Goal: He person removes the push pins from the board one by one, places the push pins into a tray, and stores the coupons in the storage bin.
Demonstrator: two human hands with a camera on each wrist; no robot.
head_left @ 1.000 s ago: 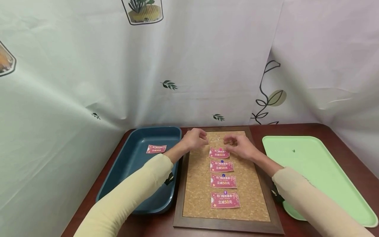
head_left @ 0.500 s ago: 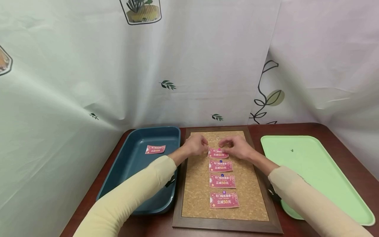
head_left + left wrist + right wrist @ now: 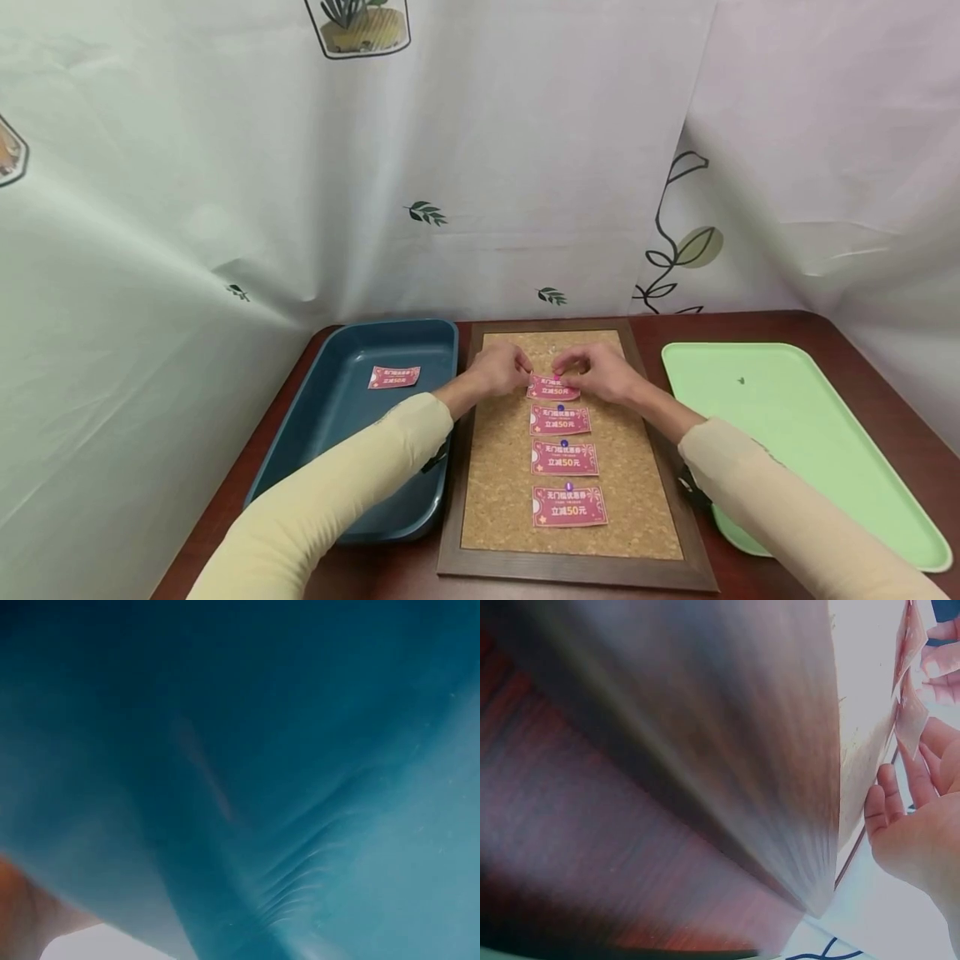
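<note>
A pink coupon (image 3: 552,388) lies at the top of a column of coupons on a framed corkboard (image 3: 498,475). A small pink push pin (image 3: 557,377) stands at its upper edge. My left hand (image 3: 501,369) pinches the coupon's left edge. At its right edge, my right hand (image 3: 606,375) holds it between thumb and forefinger, close to the pin; part of the coupon is covered there. The right wrist view shows both hands meeting at the raised coupon edges, my right hand (image 3: 922,832) nearer. The left wrist view shows mostly blue tray (image 3: 390,847).
Below are further pinned coupons (image 3: 565,458). Left of the board stands a deep blue tray (image 3: 330,408) with one coupon (image 3: 394,377) in it. A light green tray (image 3: 795,433) lies to the right on the dark red table (image 3: 375,575). A printed curtain (image 3: 525,167) hangs behind.
Both hands have come inward and down to the top coupon, from hovering at either side of it. The coupon stays at the same place on the board.
</note>
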